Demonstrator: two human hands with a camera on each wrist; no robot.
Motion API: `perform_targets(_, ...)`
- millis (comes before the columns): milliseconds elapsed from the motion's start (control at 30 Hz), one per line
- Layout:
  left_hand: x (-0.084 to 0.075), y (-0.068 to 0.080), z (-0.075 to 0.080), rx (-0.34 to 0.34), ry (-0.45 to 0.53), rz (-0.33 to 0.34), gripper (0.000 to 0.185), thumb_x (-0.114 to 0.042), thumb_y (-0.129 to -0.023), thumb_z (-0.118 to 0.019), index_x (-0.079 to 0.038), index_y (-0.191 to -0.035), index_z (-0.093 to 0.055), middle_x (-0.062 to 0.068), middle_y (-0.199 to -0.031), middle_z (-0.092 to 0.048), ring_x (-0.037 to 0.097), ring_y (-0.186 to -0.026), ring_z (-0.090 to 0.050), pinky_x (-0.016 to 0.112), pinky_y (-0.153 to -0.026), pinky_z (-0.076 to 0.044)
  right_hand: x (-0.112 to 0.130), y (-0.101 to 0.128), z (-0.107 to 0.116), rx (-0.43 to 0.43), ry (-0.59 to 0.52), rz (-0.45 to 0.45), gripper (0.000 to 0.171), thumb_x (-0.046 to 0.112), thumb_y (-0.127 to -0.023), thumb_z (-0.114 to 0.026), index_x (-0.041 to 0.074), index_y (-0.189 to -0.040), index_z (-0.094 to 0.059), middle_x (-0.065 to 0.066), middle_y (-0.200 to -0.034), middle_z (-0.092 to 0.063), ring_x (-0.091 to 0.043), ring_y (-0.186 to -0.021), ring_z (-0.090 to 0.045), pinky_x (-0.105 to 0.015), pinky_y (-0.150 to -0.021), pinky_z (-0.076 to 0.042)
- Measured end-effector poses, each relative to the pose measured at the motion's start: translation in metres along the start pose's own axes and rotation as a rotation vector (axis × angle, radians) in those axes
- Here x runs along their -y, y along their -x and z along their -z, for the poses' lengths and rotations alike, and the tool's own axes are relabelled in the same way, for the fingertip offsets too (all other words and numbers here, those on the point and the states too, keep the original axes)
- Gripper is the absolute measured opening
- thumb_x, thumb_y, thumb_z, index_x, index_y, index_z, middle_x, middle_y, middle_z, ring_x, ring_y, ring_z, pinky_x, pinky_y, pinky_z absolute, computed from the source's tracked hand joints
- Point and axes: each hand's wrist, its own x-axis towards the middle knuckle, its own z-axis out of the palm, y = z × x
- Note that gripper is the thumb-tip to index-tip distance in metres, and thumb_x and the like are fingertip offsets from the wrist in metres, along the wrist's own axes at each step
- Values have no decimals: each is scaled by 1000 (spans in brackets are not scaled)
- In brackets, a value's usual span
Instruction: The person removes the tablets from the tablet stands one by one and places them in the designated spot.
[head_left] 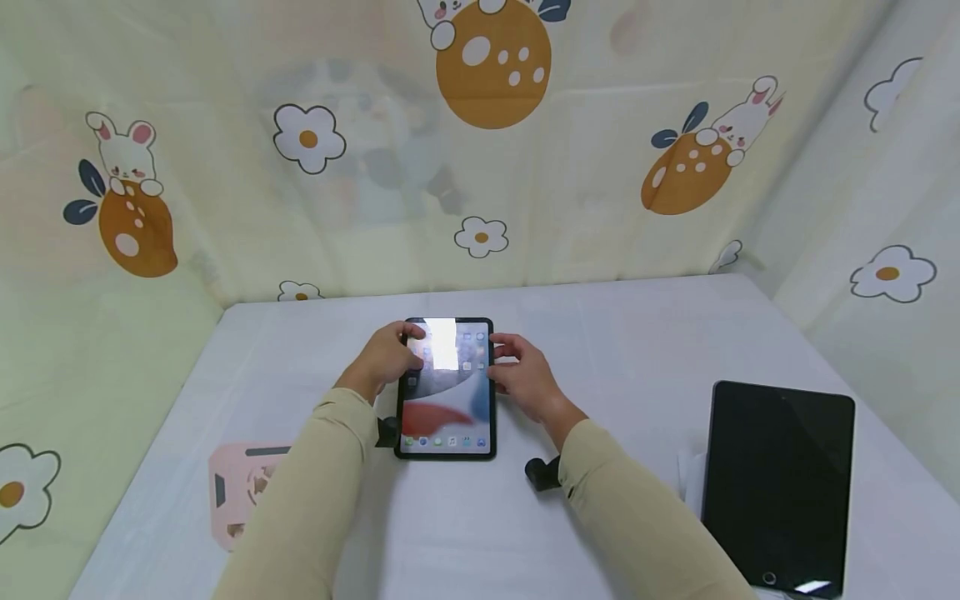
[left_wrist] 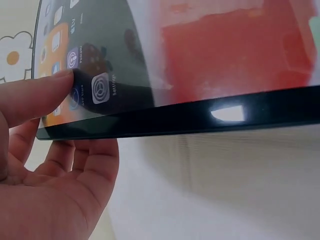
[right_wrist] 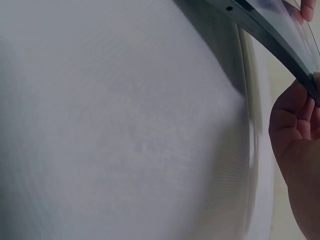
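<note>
**Both hands on the lit tablet**

Right now, a small black-framed glass tablet (head_left: 447, 392) with a lit, glossy screen sits at the middle of the white cloth-covered table (head_left: 615, 333), its far end lifted off the cloth. The left hand (head_left: 386, 358) pinches its far left edge: the left wrist view shows the thumb lying flat on the glass beside a grey gear icon, while the other fingers (left_wrist: 85, 165) curl beneath the thin dark rim. The right hand (head_left: 525, 379) takes the far right edge; from the right wrist, fingers (right_wrist: 292, 117) bend under the slim metal side, with a fingertip showing over the top, so it grips that edge too. A bright glare streaks across the upper screen, and a red shape spreads over the lower half above a row of tiny icons.

Near the right side, well apart, a larger dark flat tablet (head_left: 780, 479) with an unlit, smooth screen leans on something white. By the left sleeve lies a pale pink rounded plastic case (head_left: 240, 492). Behind the table hangs a soft yellowish curtain (head_left: 225, 167) printed with rabbits and flowers.
</note>
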Motion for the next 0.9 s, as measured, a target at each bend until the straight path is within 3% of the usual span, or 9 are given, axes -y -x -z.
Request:
perform_targets(300,8,-4,-2,-21,-16,9,43,7,-91,-60,-2,-132,-55,24,-146,-43,40,-129,-42,54,-110,-35,-7,-6,-4,-14,46,-25,49,-2,-93,-64,9,-139,-54,-14,-122,-52,-28,-92,-59,-29,-74,-54)
perform_targets(600,14,-6,-3,-22,9,6,45,6,-90,-63,-3,-134,-55,24,-141,-49,36,-122,-48,50,-107,-38,-10,-7,-8,-26,83,-43,48,3,-93,-65,11,-139,-54,-13,-122,-53,-28,-94,-59,-29,-75,-53)
perform_targets(767,15,-7,-3,-18,41,24,48,-1,-90,-69,-6,-136,-55,22,-143,-48,34,-118,-51,48,-107,-38,-10,-5,-6,-13,83,-30,48,7,-93,-67,10,-140,-54,-13,-127,-53,-28,-97,-60,-28,-75,-53)
perform_targets(900,16,-8,-3,-12,34,43,50,-9,-92,-70,-10,-140,-54,21,-149,-44,34,-120,-50,53,-108,-36,-12,-5,-6,-7,80,-26,48,10,-93,-68,10,-139,-54,-12,-134,-53,-27,-99,-61,-29,-77,-54)
